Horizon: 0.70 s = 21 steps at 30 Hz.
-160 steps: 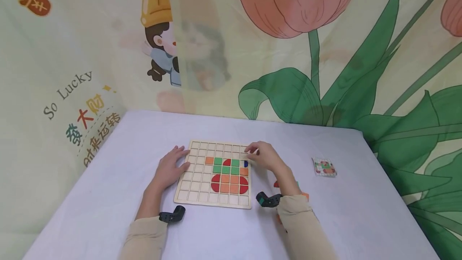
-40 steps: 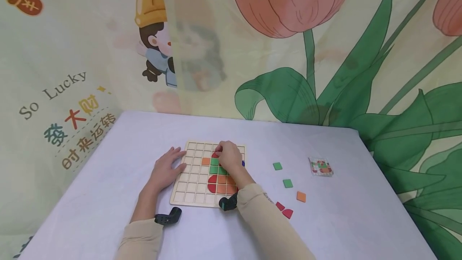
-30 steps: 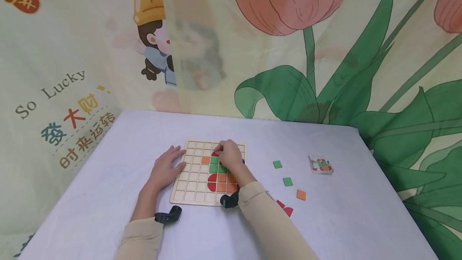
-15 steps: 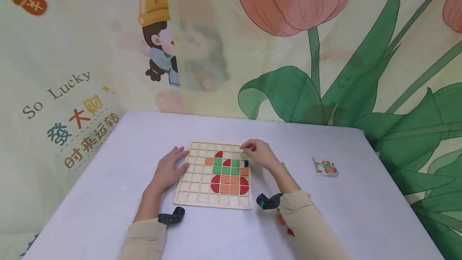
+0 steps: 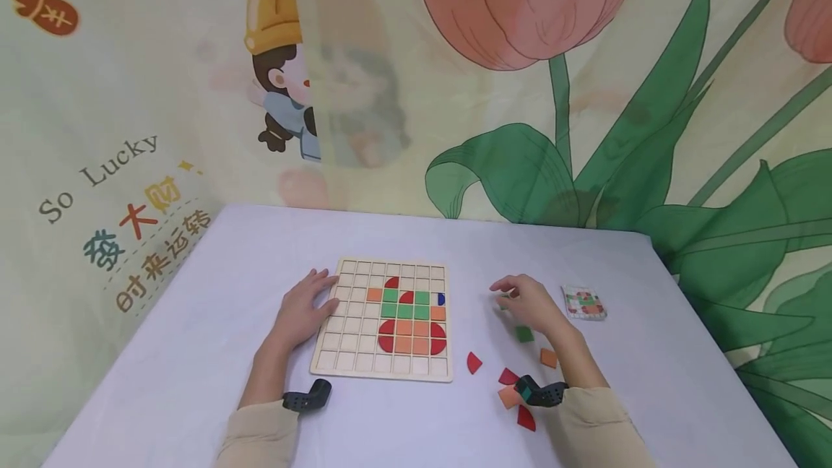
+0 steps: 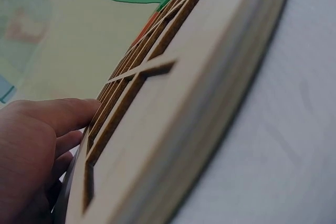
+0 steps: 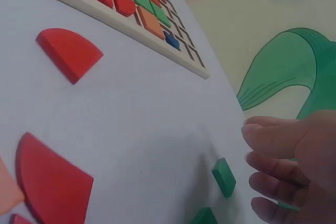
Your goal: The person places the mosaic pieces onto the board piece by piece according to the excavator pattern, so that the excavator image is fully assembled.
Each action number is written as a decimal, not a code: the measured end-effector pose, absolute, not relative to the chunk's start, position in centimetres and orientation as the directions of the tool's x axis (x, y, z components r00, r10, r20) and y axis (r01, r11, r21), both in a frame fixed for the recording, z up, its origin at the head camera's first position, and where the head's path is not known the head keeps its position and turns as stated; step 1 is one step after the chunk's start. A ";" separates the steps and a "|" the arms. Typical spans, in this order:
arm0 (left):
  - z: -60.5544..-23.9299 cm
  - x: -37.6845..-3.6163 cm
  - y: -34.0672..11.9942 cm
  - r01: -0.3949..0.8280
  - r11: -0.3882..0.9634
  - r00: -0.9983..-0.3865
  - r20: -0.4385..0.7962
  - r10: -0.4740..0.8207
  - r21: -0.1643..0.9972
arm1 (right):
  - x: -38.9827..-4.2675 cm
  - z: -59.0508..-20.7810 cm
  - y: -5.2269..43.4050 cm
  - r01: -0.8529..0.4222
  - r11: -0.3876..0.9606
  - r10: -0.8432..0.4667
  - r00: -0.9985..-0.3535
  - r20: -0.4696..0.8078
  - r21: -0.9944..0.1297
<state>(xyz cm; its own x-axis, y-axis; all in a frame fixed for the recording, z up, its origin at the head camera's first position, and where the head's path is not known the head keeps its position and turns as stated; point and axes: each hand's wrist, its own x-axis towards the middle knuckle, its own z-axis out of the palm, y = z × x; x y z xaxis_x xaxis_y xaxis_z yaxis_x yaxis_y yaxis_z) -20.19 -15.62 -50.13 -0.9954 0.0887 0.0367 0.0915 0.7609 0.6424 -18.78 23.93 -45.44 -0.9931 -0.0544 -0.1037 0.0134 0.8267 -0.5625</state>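
Observation:
A square wooden grid board [image 5: 347, 341] lies on the table, with green, orange and red tiles and one small blue piece [image 5: 441, 299] set in its cells. At its left edge rests my left hand [image 5: 304, 309], thumb and fingertips touching the frame. My right hand [image 5: 529, 303] is to the right of the board, over a green square tile [image 7: 224, 177] that it partly covers in the head view. Its fingers are relaxed and hold nothing. A second green tile [image 5: 524, 334] lies just nearer to me. One red quarter-circle [image 5: 391, 282] sits alone in an upper row of the board.
Loose on the table right of the board are red quarter-circles [image 5: 474, 362] and orange squares [image 5: 549, 357], some partly under the right wrist camera [image 5: 539, 391]. A small patterned card [image 5: 583, 302] lies farther right. A printed curtain [image 5: 377, 186] hangs behind the table.
My right hand pressed the upper red quarter-circle on the board, then moved right past the board's edge to the loose green tiles. My left hand has stayed at the board's left edge.

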 end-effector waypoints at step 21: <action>-50.3 -20.0 -15.7 0.106 0.754 -0.994 0.065 0.083 0.648 | -14.6 -45.4 20.8 -0.064 0.886 -0.194 -0.950 -0.243 -0.458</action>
<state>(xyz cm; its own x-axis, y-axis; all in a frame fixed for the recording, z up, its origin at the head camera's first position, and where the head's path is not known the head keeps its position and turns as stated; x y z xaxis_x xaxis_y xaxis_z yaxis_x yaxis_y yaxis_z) -20.03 -15.68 -50.32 -0.9944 0.0830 0.0655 0.1056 0.7540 0.6483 -14.58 20.76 -45.44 -0.9505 -0.1943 -0.2426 -0.0641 0.8864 -0.4584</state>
